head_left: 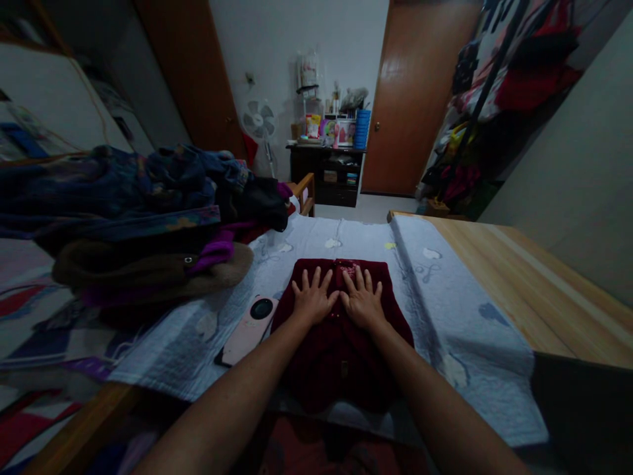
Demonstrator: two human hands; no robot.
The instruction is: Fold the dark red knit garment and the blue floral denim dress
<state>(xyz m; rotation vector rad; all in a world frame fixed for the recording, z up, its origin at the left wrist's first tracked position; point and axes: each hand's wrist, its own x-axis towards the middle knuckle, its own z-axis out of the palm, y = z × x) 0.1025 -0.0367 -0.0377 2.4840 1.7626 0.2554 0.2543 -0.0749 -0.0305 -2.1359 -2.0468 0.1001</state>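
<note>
A dark red garment [341, 356] lies folded flat in front of me, with small buttons and a pink patterned patch near its far edge. My left hand [312, 300] rests palm down on its upper left part, fingers spread. Beside it, thumb almost meeting the other thumb, my right hand [363, 300] presses flat on the upper right part. Neither hand grips anything. Just left of the garment lies a phone [250, 330] in a pale pink case, its round camera facing up. Under everything spreads a light blue cloth [459, 303] with cloud-like figures.
A heap of clothes [148, 191], with denim on top, rises at the left. Bare wooden boards [534, 284] run along the right. Farther off stand a fan [260, 122], a dark cabinet [321, 178] and a wooden door [420, 99]. Clothes and bags [539, 59] hang at upper right.
</note>
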